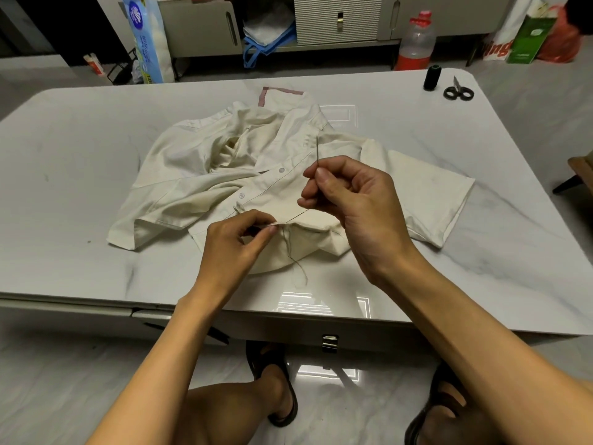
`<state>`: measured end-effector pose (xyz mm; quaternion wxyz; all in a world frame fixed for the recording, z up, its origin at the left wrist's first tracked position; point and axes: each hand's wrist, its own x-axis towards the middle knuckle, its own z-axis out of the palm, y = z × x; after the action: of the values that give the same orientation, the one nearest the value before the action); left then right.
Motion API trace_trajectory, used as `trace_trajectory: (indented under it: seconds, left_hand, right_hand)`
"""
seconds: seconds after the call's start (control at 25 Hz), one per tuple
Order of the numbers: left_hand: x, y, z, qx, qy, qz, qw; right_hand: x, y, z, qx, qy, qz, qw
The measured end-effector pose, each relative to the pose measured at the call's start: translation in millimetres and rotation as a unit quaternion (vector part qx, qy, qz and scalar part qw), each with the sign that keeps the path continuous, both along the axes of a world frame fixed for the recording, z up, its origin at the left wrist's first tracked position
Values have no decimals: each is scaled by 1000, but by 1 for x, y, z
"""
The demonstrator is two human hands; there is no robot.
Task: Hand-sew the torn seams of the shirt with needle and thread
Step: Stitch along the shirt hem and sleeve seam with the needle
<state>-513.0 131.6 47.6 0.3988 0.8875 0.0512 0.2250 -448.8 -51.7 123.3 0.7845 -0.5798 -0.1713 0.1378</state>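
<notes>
A cream short-sleeved shirt lies crumpled on the white marble table. My left hand pinches the shirt's hem edge near the table's front. My right hand is raised a little above the shirt and pinches a needle that points upward. A dark thread runs from the needle hand down to the pinched hem. Loose thread ends hang below the hem.
A black thread spool and small black-handled scissors sit at the table's far right corner. Behind the table stand a grey cabinet, a red-capped plastic bottle, a tissue pack and bags. My sandalled feet show under the table.
</notes>
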Motion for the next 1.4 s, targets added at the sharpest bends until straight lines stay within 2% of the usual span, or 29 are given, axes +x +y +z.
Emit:
trace_trajectory:
  seconds: [0.12, 0.32, 0.44, 0.68, 0.88, 1.08, 1.28, 1.4]
  left_hand:
    - [-2, -2, -3, -56, 23, 28, 998]
    - [-6, -4, -11, -128, 41, 59, 989]
    - [-7, -5, -17, -134, 42, 84, 987]
    - [-5, -10, -24, -141, 71, 147, 976]
    - [-1, -11, -28, -141, 78, 169, 972]
    - [-4, -7, -31, -107, 83, 150, 979]
    - [3, -7, -34, -104, 77, 98, 987]
    - [14, -12, -35, -93, 86, 49, 991]
  right_hand:
    - [-11, -15, 22, -37, -4, 38, 999]
    - [-32, -46, 51, -82, 43, 84, 992]
    - [-42, -69, 66, -100, 81, 129, 983]
    - [-56, -104, 83, -178, 129, 275, 936]
    - [-55, -112, 78, -205, 150, 328, 910]
    - [-47, -99, 57, -199, 139, 305, 921]
    - [-25, -67, 12, -179, 85, 184, 963]
    - [-4, -47, -18, -176, 67, 107, 976]
